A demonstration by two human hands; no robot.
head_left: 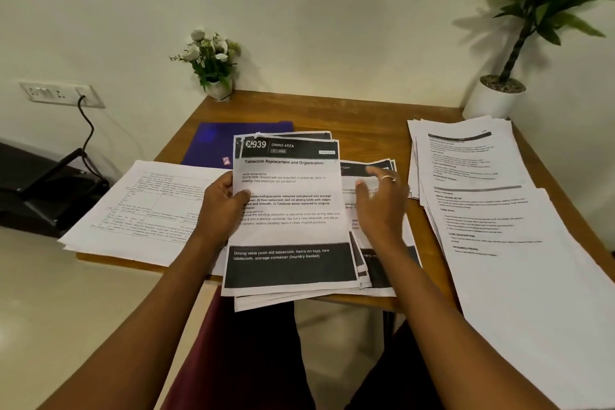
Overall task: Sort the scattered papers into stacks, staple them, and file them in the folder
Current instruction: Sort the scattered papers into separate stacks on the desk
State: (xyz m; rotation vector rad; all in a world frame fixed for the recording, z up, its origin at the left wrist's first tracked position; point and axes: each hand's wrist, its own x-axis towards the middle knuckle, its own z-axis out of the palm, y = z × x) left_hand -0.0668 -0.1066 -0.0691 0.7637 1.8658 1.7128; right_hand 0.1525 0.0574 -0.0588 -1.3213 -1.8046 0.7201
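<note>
Head view: left hand (221,206) grips the held bundle (289,210) by its left edge, thumb on top, fingers curled beneath. Right hand (379,206), blurred, fingers loosely spread, holds nothing, over the black-banded pile (352,168); contact unclear. Folder (213,143) lies shut just beyond the left hand.

Risks: the grip is one-sided, so the bundle's fanned lower sheets may slide off past the table (366,113) edge near the wrists. Look-alike black headers invite mis-sorting. Plain-text pile (482,210), right of the right hand, overhangs too; a forearm brush could tip it.

Count: two hands, one folder, four paper groups: held bundle, black-banded pile, plain-text pile, table-printed pile (143,206) left of the left hand. Sheets per group: cannot tell.
</note>
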